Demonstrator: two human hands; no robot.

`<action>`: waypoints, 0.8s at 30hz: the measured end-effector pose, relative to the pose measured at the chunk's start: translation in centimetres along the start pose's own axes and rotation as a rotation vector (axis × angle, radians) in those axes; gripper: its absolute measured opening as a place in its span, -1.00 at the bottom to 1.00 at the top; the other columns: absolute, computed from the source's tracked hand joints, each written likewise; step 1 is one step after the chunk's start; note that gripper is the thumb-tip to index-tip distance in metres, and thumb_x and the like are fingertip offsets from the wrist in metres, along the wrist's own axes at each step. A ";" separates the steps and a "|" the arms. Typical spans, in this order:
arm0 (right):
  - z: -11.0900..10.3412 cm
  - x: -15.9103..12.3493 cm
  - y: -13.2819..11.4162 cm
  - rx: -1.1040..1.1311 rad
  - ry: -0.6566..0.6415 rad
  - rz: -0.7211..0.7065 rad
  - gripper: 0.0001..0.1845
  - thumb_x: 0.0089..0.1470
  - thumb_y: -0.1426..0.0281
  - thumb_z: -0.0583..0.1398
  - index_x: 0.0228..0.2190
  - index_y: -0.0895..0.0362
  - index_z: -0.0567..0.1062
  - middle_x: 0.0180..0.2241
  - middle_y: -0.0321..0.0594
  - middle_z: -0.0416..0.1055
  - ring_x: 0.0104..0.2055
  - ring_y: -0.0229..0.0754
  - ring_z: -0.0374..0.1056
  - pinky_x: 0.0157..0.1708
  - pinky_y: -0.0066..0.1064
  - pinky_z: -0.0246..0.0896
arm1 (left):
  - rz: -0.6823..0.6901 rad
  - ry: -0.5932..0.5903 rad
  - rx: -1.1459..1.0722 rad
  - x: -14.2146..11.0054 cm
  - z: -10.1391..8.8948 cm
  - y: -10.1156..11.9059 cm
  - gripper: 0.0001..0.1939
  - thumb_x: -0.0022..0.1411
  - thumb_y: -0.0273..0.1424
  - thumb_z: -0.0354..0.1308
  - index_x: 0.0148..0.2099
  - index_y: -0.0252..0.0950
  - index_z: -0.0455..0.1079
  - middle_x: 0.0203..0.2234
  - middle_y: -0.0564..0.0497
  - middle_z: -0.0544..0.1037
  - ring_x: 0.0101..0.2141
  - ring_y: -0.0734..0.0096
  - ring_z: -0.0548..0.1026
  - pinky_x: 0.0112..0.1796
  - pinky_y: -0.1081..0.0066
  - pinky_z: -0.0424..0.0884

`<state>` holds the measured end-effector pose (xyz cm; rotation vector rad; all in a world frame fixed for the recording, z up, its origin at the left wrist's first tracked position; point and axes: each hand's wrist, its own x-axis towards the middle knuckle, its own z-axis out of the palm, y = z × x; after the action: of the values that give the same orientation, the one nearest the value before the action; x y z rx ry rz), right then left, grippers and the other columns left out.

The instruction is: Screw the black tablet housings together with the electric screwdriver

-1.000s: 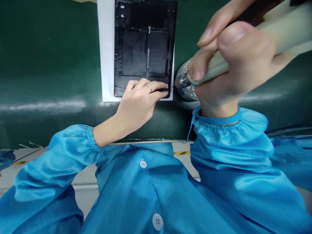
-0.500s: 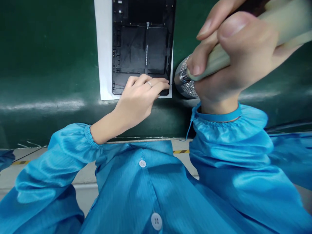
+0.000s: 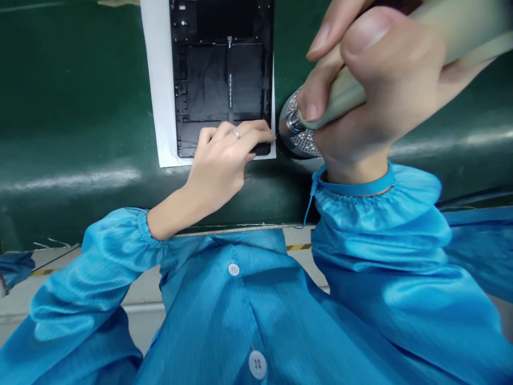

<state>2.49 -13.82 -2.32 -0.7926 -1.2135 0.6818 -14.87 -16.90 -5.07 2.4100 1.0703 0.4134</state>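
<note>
An opened black tablet (image 3: 228, 80), its inside facing up, lies on a white sheet (image 3: 154, 96). My left hand (image 3: 224, 160) is closed over the tablet's near right corner, with the thumb by the near edge and the index fingertip at the right side. In my right hand (image 3: 385, 91) is a pale green electric screwdriver (image 3: 340, 101), slanting down to the left. Its metal nose is close to my left index fingertip; the thin bit is too small to make out well. Behind the screwdriver's nose is a silver studded round object (image 3: 304, 143), partly hidden by my right hand.
The green work surface (image 3: 80, 107) ends in a near edge just before my body. At the far left edge of the surface, part of another person's hand (image 3: 118, 2) shows. A dark cable (image 3: 476, 198) runs along the right.
The tablet, sheet and both hands appear shifted a little left in the view. My left thumb tip shows more at the near edge. Both grips stay the same.
</note>
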 end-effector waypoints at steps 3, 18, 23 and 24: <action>-0.2 0.1 0.6 -0.031 0.005 -0.048 -0.62 0.16 -0.02 0.43 -0.04 -0.16 0.68 -0.35 -0.44 0.46 -0.54 -0.46 0.37 -0.64 -0.70 0.24 | 0.010 -0.027 0.037 0.0 -0.1 -0.2 -0.55 0.58 -0.53 0.01 0.34 -0.07 0.47 0.35 -0.03 0.53 0.23 0.00 0.50 0.25 -0.05 0.32; 0.4 0.0 0.9 0.109 -0.119 0.046 -0.61 0.17 0.15 0.36 -0.24 -0.03 0.26 -0.36 -0.58 0.43 -0.66 -0.60 0.16 -0.69 -0.82 0.18 | 0.141 -0.042 0.106 -0.9 -0.4 -0.5 -0.50 0.42 -0.60 0.08 0.29 -0.17 0.54 0.39 -0.02 0.51 0.27 -0.13 0.47 0.27 -0.22 0.33; 0.6 0.0 0.1 0.115 -0.091 0.112 -0.53 0.12 0.21 0.38 -0.25 -0.04 0.15 -0.30 -0.57 0.42 -0.65 -0.60 0.15 -0.71 -0.77 0.19 | 0.131 -0.045 0.091 -0.9 -0.5 -0.4 -0.48 0.39 -0.62 0.07 0.28 -0.20 0.54 0.38 -0.07 0.51 0.27 -0.15 0.46 0.29 -0.26 0.31; 0.6 -0.1 0.0 0.113 -0.091 0.125 -0.55 0.11 0.22 0.37 -0.24 -0.04 0.17 -0.31 -0.57 0.42 -0.64 -0.59 0.14 -0.70 -0.75 0.20 | 0.130 -0.046 0.088 -0.9 -0.5 -0.3 -0.48 0.39 -0.62 0.07 0.29 -0.21 0.54 0.38 -0.08 0.51 0.27 -0.15 0.46 0.30 -0.26 0.31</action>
<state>1.91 -13.77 -2.31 -0.7540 -1.2028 0.8897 -15.88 -17.26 -4.92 2.5633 0.9333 0.3596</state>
